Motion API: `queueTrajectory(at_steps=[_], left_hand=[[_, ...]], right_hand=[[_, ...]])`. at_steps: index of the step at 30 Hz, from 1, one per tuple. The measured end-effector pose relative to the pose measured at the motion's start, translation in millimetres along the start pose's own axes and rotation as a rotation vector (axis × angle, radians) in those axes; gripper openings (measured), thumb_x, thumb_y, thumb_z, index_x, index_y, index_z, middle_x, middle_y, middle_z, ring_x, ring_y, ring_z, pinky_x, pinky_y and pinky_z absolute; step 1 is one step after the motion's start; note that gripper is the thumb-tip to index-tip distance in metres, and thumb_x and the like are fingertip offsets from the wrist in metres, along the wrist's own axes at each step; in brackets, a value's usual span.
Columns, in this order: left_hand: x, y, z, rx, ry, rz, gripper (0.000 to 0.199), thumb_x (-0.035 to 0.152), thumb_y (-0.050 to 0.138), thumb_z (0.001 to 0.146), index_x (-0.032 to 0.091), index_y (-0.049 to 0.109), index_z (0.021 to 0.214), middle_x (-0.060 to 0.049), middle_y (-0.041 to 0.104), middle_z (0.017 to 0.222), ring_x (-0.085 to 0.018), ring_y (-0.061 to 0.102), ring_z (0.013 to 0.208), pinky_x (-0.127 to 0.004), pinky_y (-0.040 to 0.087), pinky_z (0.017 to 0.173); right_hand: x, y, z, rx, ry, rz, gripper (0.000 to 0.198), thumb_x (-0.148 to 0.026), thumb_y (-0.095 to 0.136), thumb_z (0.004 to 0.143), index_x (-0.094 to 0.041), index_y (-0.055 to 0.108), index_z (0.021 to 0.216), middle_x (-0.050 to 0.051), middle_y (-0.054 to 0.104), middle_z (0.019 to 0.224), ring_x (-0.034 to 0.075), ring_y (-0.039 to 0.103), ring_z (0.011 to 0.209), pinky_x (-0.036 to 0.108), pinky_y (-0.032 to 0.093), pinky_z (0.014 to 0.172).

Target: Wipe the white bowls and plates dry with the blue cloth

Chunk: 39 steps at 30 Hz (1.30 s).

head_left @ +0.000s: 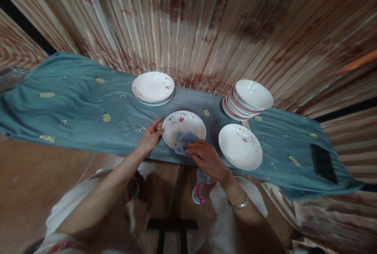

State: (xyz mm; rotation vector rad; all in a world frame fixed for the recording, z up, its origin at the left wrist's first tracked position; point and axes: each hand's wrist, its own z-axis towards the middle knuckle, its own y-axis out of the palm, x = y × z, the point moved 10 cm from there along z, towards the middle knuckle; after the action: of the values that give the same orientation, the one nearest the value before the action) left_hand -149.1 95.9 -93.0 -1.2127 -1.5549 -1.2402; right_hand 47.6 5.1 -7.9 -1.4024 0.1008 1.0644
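A white plate with a floral print (pixel 193 122) lies in front of me near the table's front edge. My left hand (pixel 151 134) grips its left rim, fingers at the edge. Bunched in my right hand (pixel 206 158) is a bluish cloth (pixel 186 141), pressed on the near part of that plate. Just right of it lies another flowered plate (pixel 240 150). Behind and to the left sits a short stack of plates (pixel 153 87). The undersides of the plates are hidden.
A stack of white bowls (pixel 253 95) leans at the back right. A dark phone (pixel 323 163) lies at the right end of the teal tablecloth (pixel 79 112). A pleated curtain (pixel 182 30) hangs directly behind the narrow table.
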Motion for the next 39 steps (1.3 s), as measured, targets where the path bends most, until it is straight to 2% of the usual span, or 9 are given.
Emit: queueTrajectory(at_steps=[6,12,17,23,29,33,39], left_hand=[[-3.5,-0.6,1.8,-0.004,-0.023,-0.005,0.064,0.026,0.077,0.060,0.015,0.066,0.122,-0.005,0.075,0.095,-0.020,0.067,0.087,-0.037,0.051,0.089],[-3.5,-0.7,1.1,0.010,-0.025,0.004,0.065,0.028,0.079,0.059,0.014,0.068,0.121,-0.007,0.077,0.097,-0.023,0.069,0.093,-0.040,0.051,0.094],[2.0,2.8,-1.5,0.007,-0.009,0.007,0.062,0.033,0.083,0.054,0.014,0.072,0.112,-0.010,0.077,0.108,-0.027,0.068,0.104,-0.040,0.049,0.100],[5.9,4.0,-1.7,-0.008,-0.003,0.060,0.059,0.035,0.084,0.054,0.014,0.074,0.108,-0.011,0.077,0.109,-0.029,0.067,0.105,-0.042,0.046,0.102],[6.7,5.7,-0.5,-0.028,0.002,0.102,0.061,0.039,0.081,0.058,0.013,0.074,0.112,-0.012,0.077,0.108,-0.029,0.067,0.103,-0.043,0.047,0.101],[10.4,7.3,-1.1,-0.033,0.019,0.110,0.058,0.040,0.082,0.057,0.014,0.076,0.108,-0.011,0.077,0.107,-0.030,0.066,0.107,-0.044,0.045,0.104],[15.3,10.8,-3.7,-0.037,0.020,0.075,0.047,0.038,0.082,0.058,0.016,0.078,0.100,-0.010,0.078,0.098,-0.030,0.067,0.103,-0.044,0.046,0.104]], right_hand=[[11.4,-21.3,-4.4,0.060,0.072,-0.050,0.034,0.000,0.048,0.084,-0.022,0.074,0.083,0.005,0.078,0.106,0.020,0.066,0.105,0.039,0.052,0.097],[23.6,-37.3,-4.6,0.149,0.125,-0.084,0.032,-0.001,0.048,0.083,-0.022,0.071,0.078,0.006,0.077,0.102,0.021,0.066,0.102,0.040,0.054,0.093],[32.2,-43.1,-1.0,0.275,0.118,-0.148,0.032,-0.002,0.047,0.084,-0.021,0.073,0.084,0.008,0.077,0.102,0.023,0.066,0.101,0.041,0.053,0.095],[50.6,-51.6,5.0,0.412,0.192,-0.203,0.034,-0.004,0.046,0.084,-0.022,0.074,0.089,0.009,0.076,0.104,0.023,0.066,0.103,0.042,0.052,0.099],[59.6,-54.6,6.6,0.472,0.253,-0.192,0.033,-0.007,0.046,0.084,-0.021,0.075,0.089,0.010,0.074,0.109,0.024,0.066,0.106,0.042,0.051,0.101],[66.5,-53.6,8.7,0.491,0.283,-0.215,0.031,-0.010,0.045,0.086,-0.021,0.074,0.093,0.011,0.072,0.116,0.024,0.066,0.107,0.041,0.051,0.099],[77.5,-48.7,27.0,0.446,0.279,-0.233,0.034,-0.011,0.043,0.087,-0.018,0.068,0.109,0.014,0.073,0.111,0.026,0.065,0.105,0.044,0.050,0.098]])
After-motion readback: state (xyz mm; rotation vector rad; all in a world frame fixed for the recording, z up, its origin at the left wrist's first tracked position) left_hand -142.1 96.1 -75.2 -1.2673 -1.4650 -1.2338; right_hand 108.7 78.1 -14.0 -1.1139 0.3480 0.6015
